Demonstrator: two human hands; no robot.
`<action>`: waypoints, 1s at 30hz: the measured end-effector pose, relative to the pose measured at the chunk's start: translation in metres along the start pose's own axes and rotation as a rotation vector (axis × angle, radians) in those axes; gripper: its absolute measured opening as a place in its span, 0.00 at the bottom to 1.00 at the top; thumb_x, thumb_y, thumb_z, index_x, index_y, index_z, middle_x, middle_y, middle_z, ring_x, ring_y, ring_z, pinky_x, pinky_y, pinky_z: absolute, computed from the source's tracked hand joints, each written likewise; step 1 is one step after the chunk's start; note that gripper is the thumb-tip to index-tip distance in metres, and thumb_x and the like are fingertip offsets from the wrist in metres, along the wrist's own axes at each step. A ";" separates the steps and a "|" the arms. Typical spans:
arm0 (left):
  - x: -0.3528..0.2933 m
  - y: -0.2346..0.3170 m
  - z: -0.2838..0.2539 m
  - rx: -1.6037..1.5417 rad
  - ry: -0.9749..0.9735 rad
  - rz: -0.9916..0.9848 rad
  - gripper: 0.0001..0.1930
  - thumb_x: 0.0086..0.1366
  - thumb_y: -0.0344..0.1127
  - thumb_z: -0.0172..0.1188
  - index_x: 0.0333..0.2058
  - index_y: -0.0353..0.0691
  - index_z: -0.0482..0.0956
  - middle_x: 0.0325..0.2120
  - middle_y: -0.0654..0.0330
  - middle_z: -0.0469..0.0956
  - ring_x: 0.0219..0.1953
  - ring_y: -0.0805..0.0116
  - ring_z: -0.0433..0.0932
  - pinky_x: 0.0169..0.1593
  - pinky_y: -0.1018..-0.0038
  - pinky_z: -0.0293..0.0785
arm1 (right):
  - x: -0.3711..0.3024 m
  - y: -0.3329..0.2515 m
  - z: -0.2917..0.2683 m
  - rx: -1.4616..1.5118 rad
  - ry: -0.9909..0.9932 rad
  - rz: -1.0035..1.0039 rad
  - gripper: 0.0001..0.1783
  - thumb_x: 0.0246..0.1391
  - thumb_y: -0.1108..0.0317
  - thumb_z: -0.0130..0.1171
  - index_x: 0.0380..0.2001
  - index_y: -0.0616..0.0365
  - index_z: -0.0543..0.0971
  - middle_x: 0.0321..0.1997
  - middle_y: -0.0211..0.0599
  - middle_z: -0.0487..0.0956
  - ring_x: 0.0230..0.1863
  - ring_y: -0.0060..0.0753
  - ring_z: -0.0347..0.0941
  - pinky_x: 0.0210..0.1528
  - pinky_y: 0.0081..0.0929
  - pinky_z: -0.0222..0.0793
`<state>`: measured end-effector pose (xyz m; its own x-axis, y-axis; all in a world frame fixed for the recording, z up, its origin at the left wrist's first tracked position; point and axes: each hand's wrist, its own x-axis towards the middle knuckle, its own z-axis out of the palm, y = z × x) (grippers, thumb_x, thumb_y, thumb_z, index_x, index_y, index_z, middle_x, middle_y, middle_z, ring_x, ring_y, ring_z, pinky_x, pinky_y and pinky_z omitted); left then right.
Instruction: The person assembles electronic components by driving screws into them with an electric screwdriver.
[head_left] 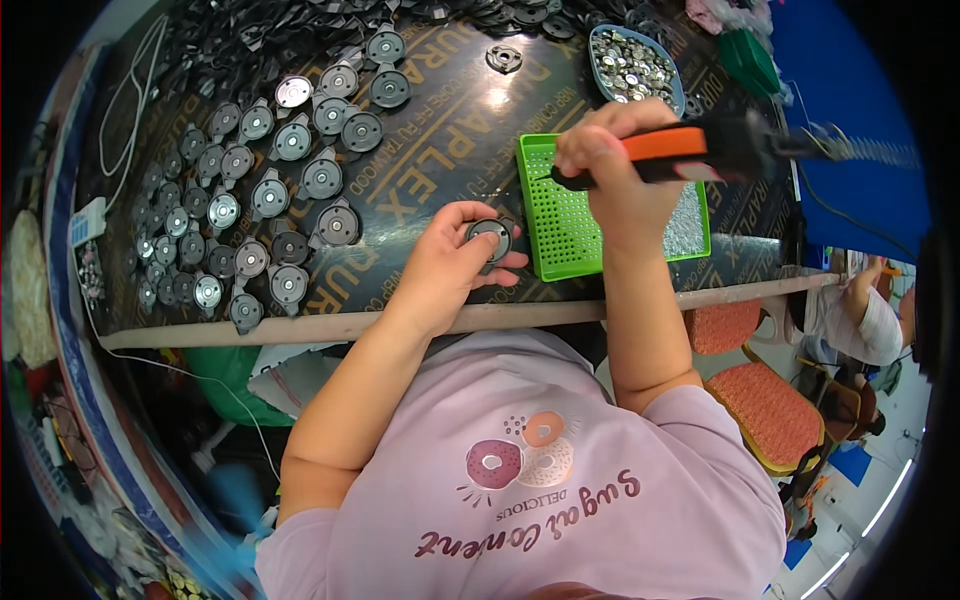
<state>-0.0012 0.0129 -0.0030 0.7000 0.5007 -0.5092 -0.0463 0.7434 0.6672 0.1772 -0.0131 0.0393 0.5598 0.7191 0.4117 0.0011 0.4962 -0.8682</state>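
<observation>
My left hand [465, 250] holds a round dark grey plastic part [489, 245] between thumb and fingers, just above the table. My right hand [625, 165] is wrapped round a black and orange power screwdriver [668, 145], held level over a green tray. A coiled cord [865, 150] runs from the tool's rear toward the right. The perforated green tray [560, 232] lies right of my left hand. A heap of small silver pieces, probably screws [686, 228], fills the tray's right side, partly behind my right forearm.
Many similar round parts [270, 193] are spread over the left of the dark table [430, 150]. A lone dark part [504, 58] lies farther back. Black pieces [260, 45] pile along the far edge. A blue bin [598, 60] holds metal discs. Chairs [765, 415] stand at right.
</observation>
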 end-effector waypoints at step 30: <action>0.003 -0.003 -0.002 -0.041 -0.034 -0.003 0.16 0.65 0.26 0.51 0.51 0.32 0.66 0.44 0.53 0.75 0.39 0.66 0.80 0.36 0.75 0.81 | -0.024 -0.020 0.022 0.157 -0.246 0.080 0.17 0.41 0.86 0.63 0.26 0.58 0.66 0.20 0.34 0.73 0.20 0.19 0.69 0.23 0.16 0.68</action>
<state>-0.0003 0.0131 -0.0069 0.7242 0.4834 -0.4918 -0.0729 0.7628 0.6425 0.1454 -0.0296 0.0533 0.3353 0.8457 0.4150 -0.1738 0.4885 -0.8551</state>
